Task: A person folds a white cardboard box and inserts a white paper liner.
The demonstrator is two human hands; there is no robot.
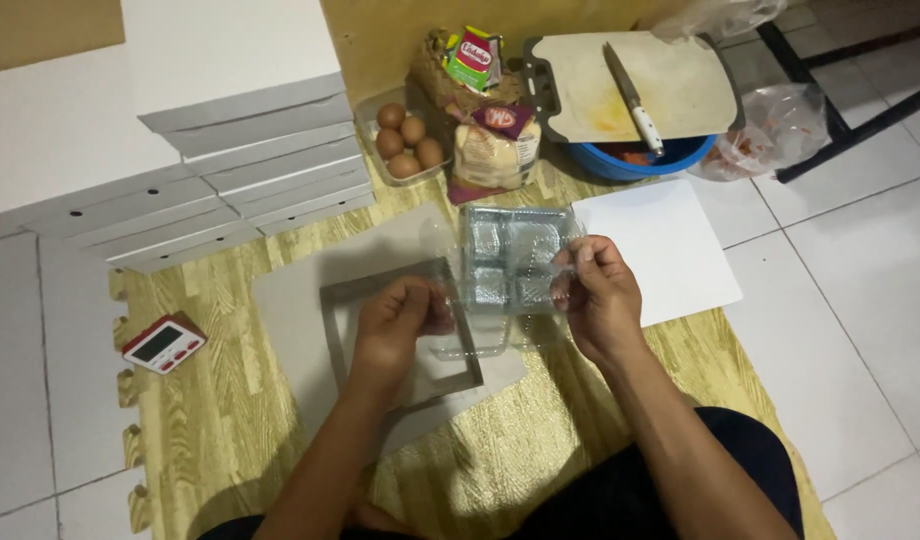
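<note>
Clear plastic clamshell tray (508, 275), compartmented and glossy, held just above the wood-grain foam mat (230, 420), over the right edge of a grey cardboard sheet (300, 300). Left hand (395, 325) closed, fingers curled round the tray's near-left corner. Right hand (600, 295) closed too, pinching the tray's right rim, thumb on top. Tray lid side points away from the body, toward the food packages.

Relative to the tray:
- Directly beyond: bread pack (498, 152), clear bag with a dark red label, rolls visible inside. Behind that, a green-and-red sachet (474, 58) on a taller clear pack.
- Beyond-left: clear egg carton (405, 140), five brown eggs, lid off.
- Far left and beyond: stack of flat white cardboard boxes (230, 130), matte, offset like steps.
- Beyond-right: beige cutting board (645, 85) with yellow stain, resting on a blue plastic basin (670, 160); knife (632, 100) with white handle lying on the board.
- Right: plain white sheet (670, 250), flat, half on mat, half on tiled floor (860, 300).
- Under left hand: grey square metal frame (330, 330) on the cardboard.
- Left, near mat edge: small red-and-white digital timer (164, 343), dark screen.
- Far right beyond: crumpled clear plastic bags (770, 135) against black metal legs.
</note>
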